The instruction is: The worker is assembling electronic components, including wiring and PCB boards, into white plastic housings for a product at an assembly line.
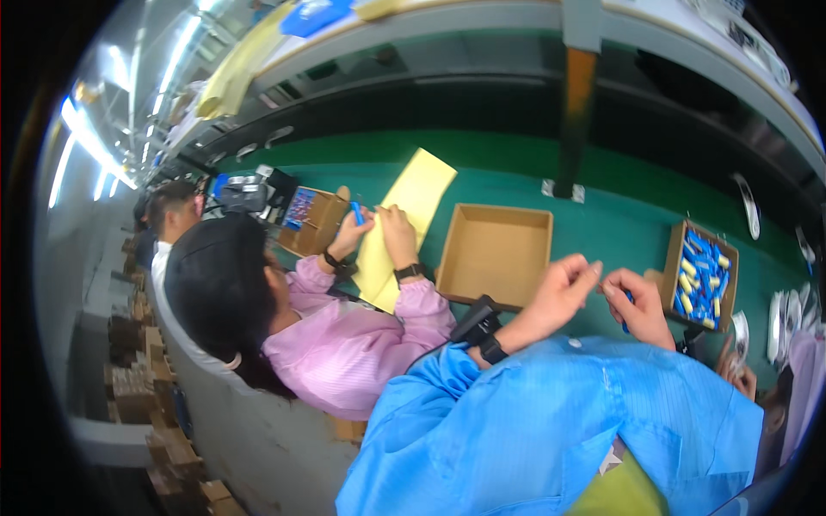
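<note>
fingers of the left hand [555, 292] are pressed together at thumb and forefinger, just left of the right hand's [644, 303] fingertips; whether they hold anything thin is too small to tell. the right fingers are curled round a blue part [625, 326], which shows just below their tips, mostly covered. the step in hand looks to be working on this one part with both hands, at the green desk [602, 225]. to the right of the right fingers, a box [675, 262] holds more parts [706, 275], blue and yellow; left of the left fingers, and a little beyond them, sits a shallow tray [495, 258]. from this pose, the next move seems to call for a steady right pinch and small motions of the left fingertips, since the covered part could slip if that curl loosens.
</note>
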Action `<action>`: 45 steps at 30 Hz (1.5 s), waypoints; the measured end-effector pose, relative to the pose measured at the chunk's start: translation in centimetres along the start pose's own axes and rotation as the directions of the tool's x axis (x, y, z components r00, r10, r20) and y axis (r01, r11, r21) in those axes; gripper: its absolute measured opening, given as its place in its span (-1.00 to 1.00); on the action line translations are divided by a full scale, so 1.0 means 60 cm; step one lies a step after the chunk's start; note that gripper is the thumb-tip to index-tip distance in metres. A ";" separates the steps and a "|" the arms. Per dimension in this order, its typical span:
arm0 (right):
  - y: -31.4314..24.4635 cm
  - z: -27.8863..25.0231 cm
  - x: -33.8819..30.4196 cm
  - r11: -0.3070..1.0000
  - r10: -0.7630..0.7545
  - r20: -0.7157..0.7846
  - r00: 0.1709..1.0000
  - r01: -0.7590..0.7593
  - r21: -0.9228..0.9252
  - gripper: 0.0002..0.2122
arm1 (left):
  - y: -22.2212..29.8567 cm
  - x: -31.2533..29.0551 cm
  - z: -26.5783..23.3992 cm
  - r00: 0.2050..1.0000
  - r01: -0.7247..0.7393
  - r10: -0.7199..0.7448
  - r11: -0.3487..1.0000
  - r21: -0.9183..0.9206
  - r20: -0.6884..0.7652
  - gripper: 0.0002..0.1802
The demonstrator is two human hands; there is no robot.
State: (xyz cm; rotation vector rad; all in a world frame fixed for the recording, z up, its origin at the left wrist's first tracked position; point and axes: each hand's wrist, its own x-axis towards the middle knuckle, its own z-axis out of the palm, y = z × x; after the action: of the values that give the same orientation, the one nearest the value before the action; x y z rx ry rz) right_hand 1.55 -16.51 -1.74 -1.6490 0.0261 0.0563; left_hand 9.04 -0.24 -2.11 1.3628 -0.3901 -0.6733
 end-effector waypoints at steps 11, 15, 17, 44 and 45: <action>0.021 -0.010 0.007 0.996 0.081 -0.047 0.996 -0.079 0.051 -0.85 | -0.008 0.024 -0.004 0.999 0.048 -0.048 0.999 0.020 0.014 -0.70; 0.034 -0.013 0.013 0.995 0.081 -0.050 0.995 -0.078 0.063 -0.85 | -0.016 0.029 -0.006 0.996 0.081 -0.081 0.996 0.022 0.022 -0.68; 0.036 -0.015 0.015 0.994 0.089 -0.045 0.995 -0.086 0.069 -0.85 | -0.015 0.032 -0.006 0.995 0.096 -0.096 0.995 0.006 0.017 -0.67; 0.030 -0.005 0.015 0.989 0.144 -0.035 0.989 -0.144 0.017 -0.86 | -0.021 0.025 -0.013 0.992 0.123 -0.122 0.992 -0.005 0.032 -0.68; 0.030 -0.005 0.013 0.989 0.150 -0.034 0.988 -0.149 0.014 -0.87 | -0.022 0.024 -0.013 0.992 0.125 -0.125 0.992 -0.008 0.033 -0.68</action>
State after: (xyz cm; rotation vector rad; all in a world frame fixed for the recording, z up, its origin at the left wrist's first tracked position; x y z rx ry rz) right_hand 2.23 -16.93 -3.56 -1.6344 0.1766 0.1412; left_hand 10.30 -0.66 -3.74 1.3761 -0.3286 -0.8005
